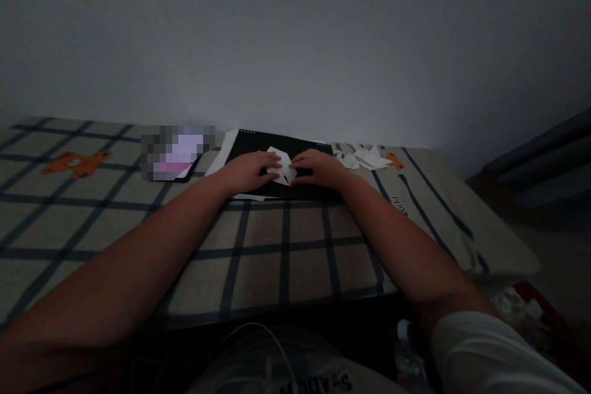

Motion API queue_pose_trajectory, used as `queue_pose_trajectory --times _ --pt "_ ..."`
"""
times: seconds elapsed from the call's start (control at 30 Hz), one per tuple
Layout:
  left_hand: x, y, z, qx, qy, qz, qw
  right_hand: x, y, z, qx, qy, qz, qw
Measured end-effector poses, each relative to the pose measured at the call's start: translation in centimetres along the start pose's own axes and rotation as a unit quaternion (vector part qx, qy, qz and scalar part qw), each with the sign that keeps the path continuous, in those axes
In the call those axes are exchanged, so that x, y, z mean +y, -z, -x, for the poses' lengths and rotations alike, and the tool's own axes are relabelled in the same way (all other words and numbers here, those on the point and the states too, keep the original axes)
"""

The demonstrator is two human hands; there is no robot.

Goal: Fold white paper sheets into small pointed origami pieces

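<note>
A small piece of folded white paper (279,162) lies on a black sheet or folder (258,140) near the wall. My left hand (249,170) grips its left side, fingers resting over the top and thumb at the lower edge. On the opposite side, my right hand (318,167) holds the right edge between fingers and thumb. A narrow dark gap shows between folds at the paper's near end. White sheets (225,151) stick out from under the black one at the left.
Several folded white paper pieces (367,158) lie right of my right hand. A phone-like device (178,157), its screen blurred out, lies on the left. A checked cloth (277,240) covers the table. Below the table's edge are a plastic bottle (409,357) and a white cable (277,338).
</note>
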State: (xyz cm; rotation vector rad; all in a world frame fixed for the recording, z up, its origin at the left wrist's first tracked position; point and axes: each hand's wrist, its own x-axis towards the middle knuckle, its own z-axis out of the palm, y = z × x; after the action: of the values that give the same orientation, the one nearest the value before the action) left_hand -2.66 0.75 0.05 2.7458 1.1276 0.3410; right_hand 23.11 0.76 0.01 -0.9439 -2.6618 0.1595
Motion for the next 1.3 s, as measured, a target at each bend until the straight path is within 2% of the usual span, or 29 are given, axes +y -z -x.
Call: queue_pose_trajectory --times 0.33,0.57,0.7,1.03,1.3 --pt "0.00 0.31 0.09 -0.009 -0.038 0.012 0.999 -0.32 -0.55 -0.11 0.007 0.002 0.036 0.999" --pt "0.08 0.36 0.19 0.010 -0.039 0.039 0.998 -0.36 -0.60 -0.17 0.013 -0.002 0.047 0.999" --pt "0.02 0.32 0.22 0.011 -0.061 0.043 0.997 -0.24 -0.55 -0.18 0.006 -0.001 0.039 0.999" --pt "-0.51 0.32 0.19 0.007 -0.060 0.040 0.997 0.10 0.07 0.24 0.007 -0.003 -0.008 1.000" --pt "-0.53 0.14 0.14 0.016 -0.044 0.050 0.998 -0.75 -0.69 -0.02 0.062 0.030 0.008 0.998"
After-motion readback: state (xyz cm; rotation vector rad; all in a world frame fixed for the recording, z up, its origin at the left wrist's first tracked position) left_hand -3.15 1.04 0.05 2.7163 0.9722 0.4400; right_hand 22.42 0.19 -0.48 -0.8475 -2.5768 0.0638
